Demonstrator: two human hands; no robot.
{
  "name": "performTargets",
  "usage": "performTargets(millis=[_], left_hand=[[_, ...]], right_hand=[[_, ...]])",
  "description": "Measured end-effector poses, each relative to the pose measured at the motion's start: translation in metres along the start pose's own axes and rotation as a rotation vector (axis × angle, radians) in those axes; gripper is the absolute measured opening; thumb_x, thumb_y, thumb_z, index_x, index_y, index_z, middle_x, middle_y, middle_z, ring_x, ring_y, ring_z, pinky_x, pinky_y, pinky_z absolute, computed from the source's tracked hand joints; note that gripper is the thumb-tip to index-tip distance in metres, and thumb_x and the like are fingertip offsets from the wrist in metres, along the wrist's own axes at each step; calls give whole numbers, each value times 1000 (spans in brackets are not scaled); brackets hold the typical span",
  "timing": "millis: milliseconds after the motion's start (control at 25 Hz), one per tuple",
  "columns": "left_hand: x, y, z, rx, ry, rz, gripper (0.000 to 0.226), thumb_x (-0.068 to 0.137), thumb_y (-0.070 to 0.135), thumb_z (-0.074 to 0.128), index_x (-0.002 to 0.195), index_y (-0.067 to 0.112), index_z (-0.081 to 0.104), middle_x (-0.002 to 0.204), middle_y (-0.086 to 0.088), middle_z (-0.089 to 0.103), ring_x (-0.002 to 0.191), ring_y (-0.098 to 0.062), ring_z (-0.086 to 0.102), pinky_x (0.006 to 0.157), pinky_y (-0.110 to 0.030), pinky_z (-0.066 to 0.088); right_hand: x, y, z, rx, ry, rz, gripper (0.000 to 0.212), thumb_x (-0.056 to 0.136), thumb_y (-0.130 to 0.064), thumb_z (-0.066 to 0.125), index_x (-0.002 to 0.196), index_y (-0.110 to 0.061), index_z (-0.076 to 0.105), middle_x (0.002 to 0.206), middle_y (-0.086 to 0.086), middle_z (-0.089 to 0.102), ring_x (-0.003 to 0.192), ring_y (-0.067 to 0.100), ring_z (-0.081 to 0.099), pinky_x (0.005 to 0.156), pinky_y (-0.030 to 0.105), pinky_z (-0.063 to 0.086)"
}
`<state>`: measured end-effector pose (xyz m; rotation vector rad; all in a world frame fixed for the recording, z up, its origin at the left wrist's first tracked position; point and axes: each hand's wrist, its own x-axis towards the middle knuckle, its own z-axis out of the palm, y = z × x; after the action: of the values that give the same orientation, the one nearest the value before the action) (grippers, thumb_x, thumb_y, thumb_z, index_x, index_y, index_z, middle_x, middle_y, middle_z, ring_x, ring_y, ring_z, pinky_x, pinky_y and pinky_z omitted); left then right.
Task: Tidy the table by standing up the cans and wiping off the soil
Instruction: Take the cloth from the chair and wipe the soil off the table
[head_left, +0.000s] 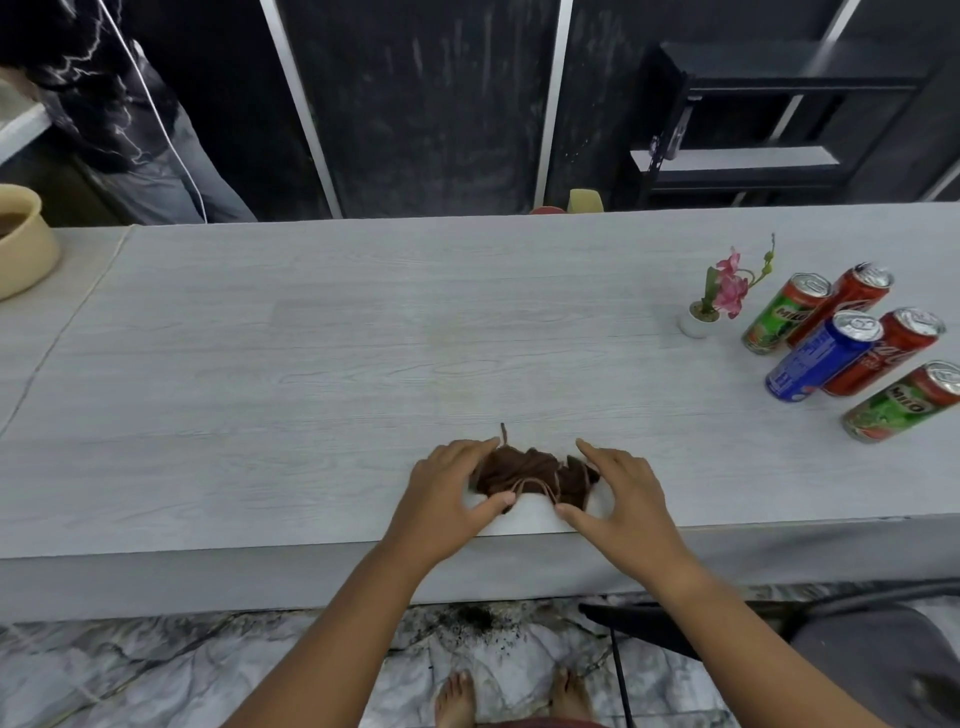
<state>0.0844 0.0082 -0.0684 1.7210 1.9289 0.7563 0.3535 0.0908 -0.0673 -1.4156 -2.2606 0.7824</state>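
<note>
A crumpled brown cloth (530, 475) lies at the front edge of the pale grey wooden table (311, 364). My left hand (449, 499) cups its left side, fingers on top and thumb at its lower edge. My right hand (621, 499) presses against its right side, thumb touching the cloth's bottom. Several cans stand upright in a cluster at the far right: a green Milo can (784, 317), a red can (852, 296), a blue can (821, 358), a red cola can (883, 353) and another Milo can (904, 402). No soil shows on the tabletop.
A small white pot with a pink flower (698, 317) stands left of the cans. A beige pot holding soil (21, 244) sits at the far left edge. Dark soil (478, 618) is scattered on the marble floor under the table edge, above my bare feet. A person stands back left.
</note>
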Motion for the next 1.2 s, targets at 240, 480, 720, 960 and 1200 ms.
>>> performTargets(millis=[240,480,720,960,1200], left_hand=[[7,3,6,66,2,-8,60,91,54,80,145,32,65,125,15,60,119,-10,54,109,-38,44],[7,16,13,-80,24,-31,29,89,49,81,111,30,74,102,18,66,99,-6,61,91,-37,52],[16,70,48,-312,-160,23,27,85,65,70,102,43,68,101,19,62,97,-5,64,77,-16,49],[30,142,113,-333,-414,122,25,89,59,74,104,39,70,104,18,64,95,-2,63,73,-13,46],[26,217,184,-361,-636,222,33,84,67,71,100,38,70,102,12,67,87,-3,65,74,-21,50]], right_hand=[[-3,-11,16,-130,66,-15,50,92,-48,78,139,-32,69,102,-14,50,96,11,43,88,39,44],[-16,-21,3,141,72,134,9,99,-41,72,102,-33,75,93,-10,56,95,11,53,85,33,45],[-70,-2,-34,560,192,355,9,103,-41,67,96,-43,73,98,-16,67,96,2,66,78,12,47],[-143,37,-78,659,430,536,16,104,-31,69,100,-43,79,102,-9,78,99,6,73,84,25,55],[-217,73,-110,607,661,666,12,105,-31,68,103,-36,79,99,-10,79,93,5,71,80,24,54]])
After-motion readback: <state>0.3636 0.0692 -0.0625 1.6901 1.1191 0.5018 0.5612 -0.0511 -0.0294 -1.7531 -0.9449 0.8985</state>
